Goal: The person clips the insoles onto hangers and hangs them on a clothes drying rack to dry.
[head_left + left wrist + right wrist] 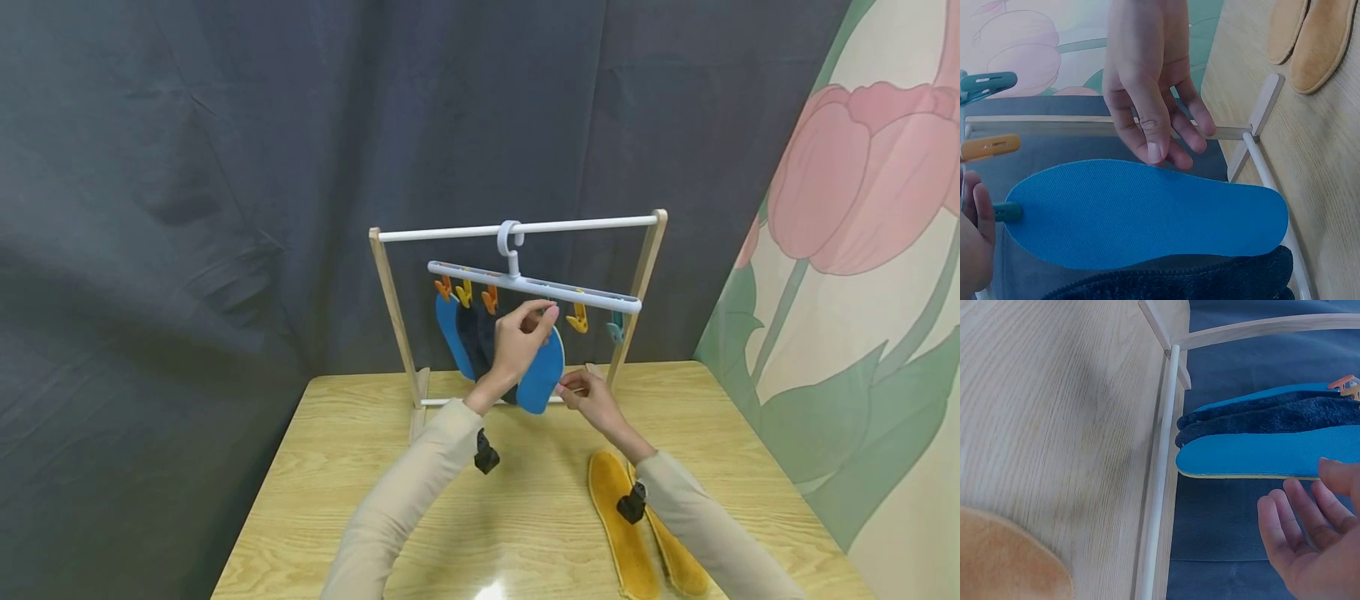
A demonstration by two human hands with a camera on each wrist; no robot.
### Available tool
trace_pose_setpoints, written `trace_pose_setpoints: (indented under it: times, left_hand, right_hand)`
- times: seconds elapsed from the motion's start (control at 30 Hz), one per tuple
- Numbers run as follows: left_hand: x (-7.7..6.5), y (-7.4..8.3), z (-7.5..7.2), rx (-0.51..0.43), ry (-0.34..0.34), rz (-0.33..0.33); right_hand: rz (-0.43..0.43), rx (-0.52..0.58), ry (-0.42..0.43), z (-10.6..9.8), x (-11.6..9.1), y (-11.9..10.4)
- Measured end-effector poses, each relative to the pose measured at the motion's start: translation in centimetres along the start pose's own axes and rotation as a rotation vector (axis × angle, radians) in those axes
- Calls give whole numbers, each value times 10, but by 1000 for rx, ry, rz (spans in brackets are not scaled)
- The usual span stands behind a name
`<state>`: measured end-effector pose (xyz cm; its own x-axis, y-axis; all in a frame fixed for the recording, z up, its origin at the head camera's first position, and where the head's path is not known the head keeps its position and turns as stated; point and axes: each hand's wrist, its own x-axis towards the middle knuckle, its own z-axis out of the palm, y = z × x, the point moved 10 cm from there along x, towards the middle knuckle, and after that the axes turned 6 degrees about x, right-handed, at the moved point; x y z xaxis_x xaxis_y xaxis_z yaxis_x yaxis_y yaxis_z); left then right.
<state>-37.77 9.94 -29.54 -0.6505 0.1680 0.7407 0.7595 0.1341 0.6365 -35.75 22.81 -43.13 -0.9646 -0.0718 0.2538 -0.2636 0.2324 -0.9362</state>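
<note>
My left hand point(517, 340) pinches the teal clip point(1009, 212) at the top end of a blue insole point(1141, 215), just under the bar of the pale blue hanger point(592, 296). The insole hangs down, toe to heel, with its blue face showing and a thin yellow rim. At its side edge is my right hand point(592, 398), thumb tip right at the edge and the other fingers loosely bent. Behind hang dark fuzzy insoles point(1285, 419) and another blue insole point(452, 333), under orange point(444, 288) and yellow clips point(464, 293).
The hanger hooks over the white rail of a wooden rack point(392, 308) at the table's far edge. An orange clip point(577, 318) and a teal clip point(616, 327) hang to the right. Two tan insoles point(621, 525) lie on the table point(525, 508) under my right forearm.
</note>
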Motion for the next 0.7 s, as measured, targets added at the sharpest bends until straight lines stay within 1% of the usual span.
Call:
trace_pose_setpoints:
  times: [0.03, 0.07, 0.17, 0.27, 0.37, 0.5, 0.63, 0.7]
  left_hand:
    - [0, -3, 5, 11, -29, -3]
    - [-1, -3, 10, 23, -62, -3]
    - [-3, -3, 22, 57, -149, -5]
    - [-5, -4, 29, 90, -200, -6]
    - [-7, -3, 31, 105, -206, 1]
    - [-6, -2, 31, 114, -177, 22]
    - [-5, -2, 31, 107, -148, 24]
    - [-6, -3, 32, 84, -143, 12]
  right_hand:
    - [0, 3, 3, -1, 0, 1]
    - [0, 5, 6, -1, 1, 1]
    - [3, 8, -3, 0, -5, -10]
    - [4, -1, -3, 1, -9, -13]
    - [15, -10, -3, 1, -12, -10]
    - [30, -5, -7, -1, -13, -3]
    - [43, 9, -2, -6, -12, 12]
    - [45, -12, 3, -9, -12, 22]
